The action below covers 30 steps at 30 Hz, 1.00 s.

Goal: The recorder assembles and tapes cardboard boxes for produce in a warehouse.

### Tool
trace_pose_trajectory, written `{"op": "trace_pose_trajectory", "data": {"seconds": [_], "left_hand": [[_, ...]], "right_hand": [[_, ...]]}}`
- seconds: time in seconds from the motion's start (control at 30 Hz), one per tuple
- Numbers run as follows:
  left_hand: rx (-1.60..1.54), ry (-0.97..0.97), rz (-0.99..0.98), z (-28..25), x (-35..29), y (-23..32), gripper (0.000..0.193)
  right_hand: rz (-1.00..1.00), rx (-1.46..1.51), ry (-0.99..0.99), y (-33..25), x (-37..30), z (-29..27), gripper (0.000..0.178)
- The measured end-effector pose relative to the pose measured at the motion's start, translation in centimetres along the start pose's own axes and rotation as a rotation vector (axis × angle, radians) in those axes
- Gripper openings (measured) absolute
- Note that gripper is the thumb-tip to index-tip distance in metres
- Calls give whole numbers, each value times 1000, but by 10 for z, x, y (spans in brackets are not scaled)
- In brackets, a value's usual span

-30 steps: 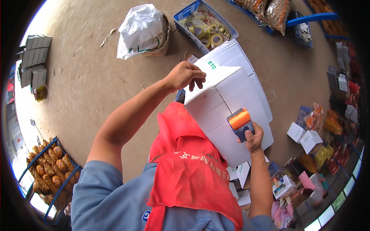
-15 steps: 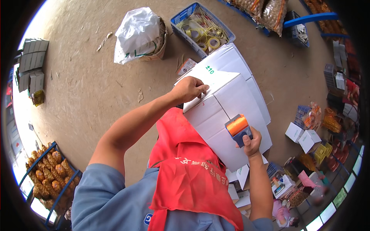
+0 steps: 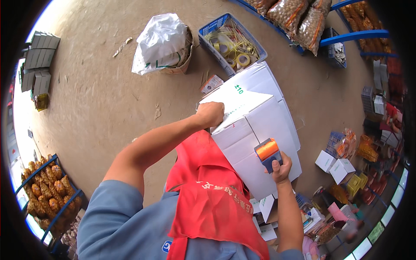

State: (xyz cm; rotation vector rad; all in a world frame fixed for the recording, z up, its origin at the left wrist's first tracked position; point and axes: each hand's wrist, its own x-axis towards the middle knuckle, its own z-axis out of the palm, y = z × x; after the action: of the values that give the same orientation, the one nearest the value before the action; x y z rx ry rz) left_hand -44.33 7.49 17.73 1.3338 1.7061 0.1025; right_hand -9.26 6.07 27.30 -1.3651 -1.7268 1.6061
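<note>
A large white cardboard carton (image 3: 260, 123) stands in front of me with green print on its top. My left hand (image 3: 211, 114) is closed like a fist against the carton's left top edge. Its fingertips are hidden, so what they hold, if anything, does not show. In my right hand (image 3: 281, 167) is a blue tape dispenser (image 3: 268, 152) loaded with a roll of orange tape, held over the carton's right-hand side. The fingers wrap round its lower end.
Beyond the carton are a blue crate (image 3: 260, 48) of tape rolls and yellow straps, and a basket (image 3: 185, 65) under a white plastic sack (image 3: 160, 41). Filled mesh sacks (image 3: 47, 186) lie at lower left. Smaller white boxes (image 3: 342, 170) and people at work are to the right.
My left hand has drawn back toward me along the carton's edge, its fingers curling in out of sight. The right hand and dispenser have dipped slightly. The whole view has shifted a little.
</note>
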Motion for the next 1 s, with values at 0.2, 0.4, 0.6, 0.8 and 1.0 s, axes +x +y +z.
{"op": "trace_pose_trajectory", "data": {"seconds": [0.2, 0.4, 0.6, 0.8, 1.0], "left_hand": [[-634, -7, 328, 7, -27, 8, 57], [-345, -113, 264, -4, -23, 1, 64], [248, 220, 907, 10, -50, 32, 64], [481, 189, 802, 16, -57, 48, 69], [509, 207, 787, 22, -55, 46, 66]], "right_hand": [[0, -9, 8, 6, 0, -2, 69], [-16, -32, 13, 14, -1, -4, 68], [47, -14, -23, 6, 3, -2, 65], [270, -134, -164, -21, -21, -30, 65], [512, -374, -143, -36, -77, -76, 63]]}}
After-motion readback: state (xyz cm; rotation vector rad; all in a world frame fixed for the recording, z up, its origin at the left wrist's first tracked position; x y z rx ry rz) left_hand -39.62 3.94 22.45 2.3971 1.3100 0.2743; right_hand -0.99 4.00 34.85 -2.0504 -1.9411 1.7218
